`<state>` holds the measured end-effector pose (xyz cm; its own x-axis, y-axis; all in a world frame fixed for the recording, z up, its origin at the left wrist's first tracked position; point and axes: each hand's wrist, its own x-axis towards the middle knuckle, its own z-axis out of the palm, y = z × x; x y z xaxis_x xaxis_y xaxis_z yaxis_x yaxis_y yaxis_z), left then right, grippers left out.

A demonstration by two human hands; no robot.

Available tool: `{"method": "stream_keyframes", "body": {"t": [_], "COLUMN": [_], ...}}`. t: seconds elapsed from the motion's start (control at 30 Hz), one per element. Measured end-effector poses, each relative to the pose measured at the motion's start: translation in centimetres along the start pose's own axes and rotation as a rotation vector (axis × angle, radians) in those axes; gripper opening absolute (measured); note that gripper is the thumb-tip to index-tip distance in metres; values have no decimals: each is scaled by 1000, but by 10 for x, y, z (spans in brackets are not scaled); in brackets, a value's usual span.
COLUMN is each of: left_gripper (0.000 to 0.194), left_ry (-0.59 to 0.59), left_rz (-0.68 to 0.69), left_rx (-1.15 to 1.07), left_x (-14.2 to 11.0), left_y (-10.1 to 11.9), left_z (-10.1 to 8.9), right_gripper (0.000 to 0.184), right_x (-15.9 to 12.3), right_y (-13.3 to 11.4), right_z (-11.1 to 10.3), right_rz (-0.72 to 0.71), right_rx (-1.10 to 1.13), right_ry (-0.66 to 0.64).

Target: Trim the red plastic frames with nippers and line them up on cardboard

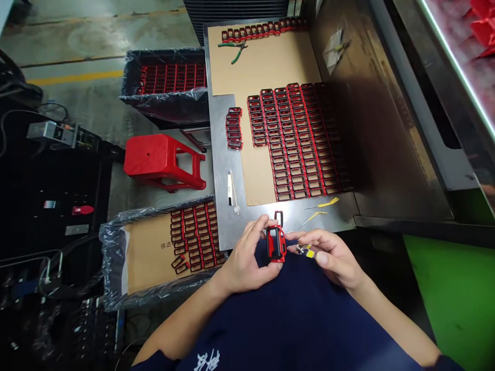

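My left hand point(247, 260) grips a red-and-black plastic frame point(276, 243) by its edges, in front of my chest. In my right hand point(334, 256) is a small tool with a metal end and a yellow mark point(306, 251); its exact kind is hard to make out. The tool's tip points at the frame's right side, and I cannot tell whether it touches. Just beyond the left fingertips, another black frame point(279, 218) lies at the table's near edge. Two thin tools with yellow handles point(317, 214) rest on the metal tabletop to the right.
Rows of red-and-black frames point(294, 144) cover cardboard on the metal table point(222, 216). A short stack point(234, 129), a white-handled knife point(230, 188) and green-handled pliers point(236, 47) lie there too. Left are a red stool point(149, 156) and plastic-lined bins point(112, 263). A metal machine wall point(371, 103) stands right.
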<state>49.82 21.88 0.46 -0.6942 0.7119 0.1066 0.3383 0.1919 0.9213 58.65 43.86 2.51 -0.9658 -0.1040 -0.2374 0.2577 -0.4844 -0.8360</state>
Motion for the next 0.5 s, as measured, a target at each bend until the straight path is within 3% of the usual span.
{"method": "stream_keyframes", "body": {"t": [0.17,0.27,0.37,0.5], "left_gripper": [74,61,66,72], "left_ry": [-69,-131,-150,-111], "left_rz": [-228,-454,-672,-845], "left_rx": [-162,-486,-832,-850], "left_x": [5,11,18,29], "left_y": [3,3,1,3], "left_z": [-3,2,11,19], "right_gripper": [37,41,39,31], "right_x": [5,6,7,10], "right_y": [9,13,12,11], "right_z": [-2,-5,-5,-2], "right_rz": [59,51,15,35], "right_rx": [68,-2,-56,-42], "right_ry": [23,38,-5,-124]}}
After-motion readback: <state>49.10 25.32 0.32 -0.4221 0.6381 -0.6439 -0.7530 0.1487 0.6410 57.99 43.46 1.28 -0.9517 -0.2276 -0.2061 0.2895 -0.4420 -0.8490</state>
